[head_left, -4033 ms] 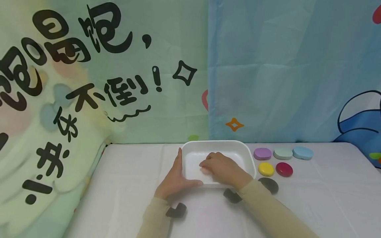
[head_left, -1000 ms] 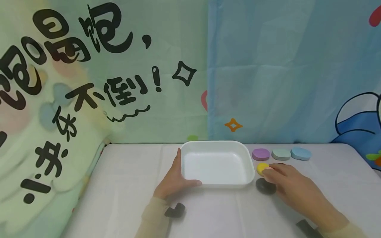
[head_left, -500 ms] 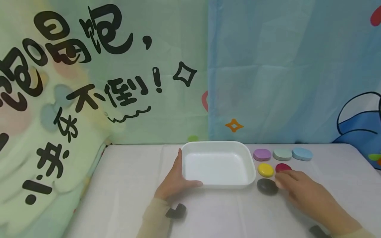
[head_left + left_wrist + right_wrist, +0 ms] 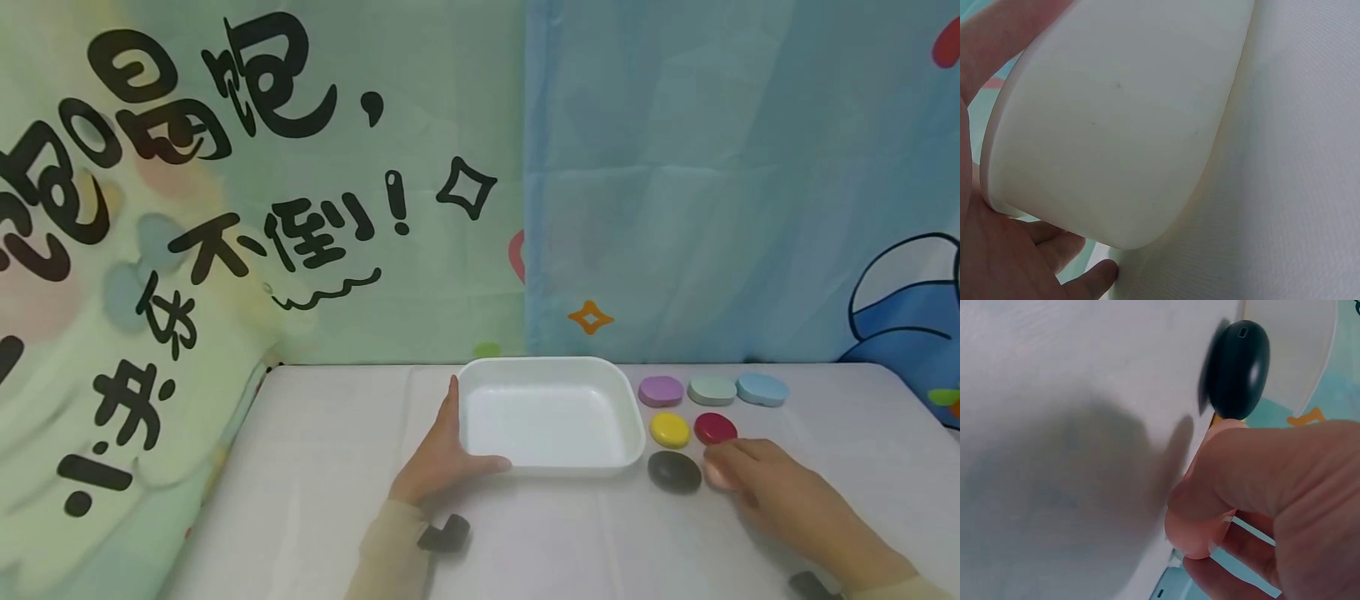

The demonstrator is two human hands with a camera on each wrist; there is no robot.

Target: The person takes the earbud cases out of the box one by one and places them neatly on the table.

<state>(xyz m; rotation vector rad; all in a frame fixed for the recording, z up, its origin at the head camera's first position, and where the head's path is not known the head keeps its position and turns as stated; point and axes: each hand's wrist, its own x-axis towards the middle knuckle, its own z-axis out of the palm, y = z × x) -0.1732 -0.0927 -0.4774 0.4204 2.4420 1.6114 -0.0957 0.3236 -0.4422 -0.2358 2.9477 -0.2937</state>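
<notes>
A white rectangular tray (image 4: 551,417) stands on the table, nothing lying inside it. Its near left corner sits in the crook of my left hand (image 4: 446,458), the thumb along the front wall and straight fingers along the left side. In the left wrist view the tray wall (image 4: 1110,125) fills the middle. At the right, my right hand (image 4: 787,496) pinches a smooth pink oval piece (image 4: 1194,537), mostly covered by thumb and fingers. Just left of that hand lies a dark oval piece (image 4: 673,472) with a small rectangular mark on its end. Behind the hand is a red piece (image 4: 716,427).
A yellow piece (image 4: 670,430) lies beside the red one. Behind them are purple (image 4: 661,391), pale green (image 4: 712,390) and light blue (image 4: 762,389) oval pieces in a row. Printed cloth (image 4: 712,183) hangs along the back edge.
My right hand has left the tray with the pink piece, passed over the yellow and red pieces, and come down right of the dark one. The left hand stays put.
</notes>
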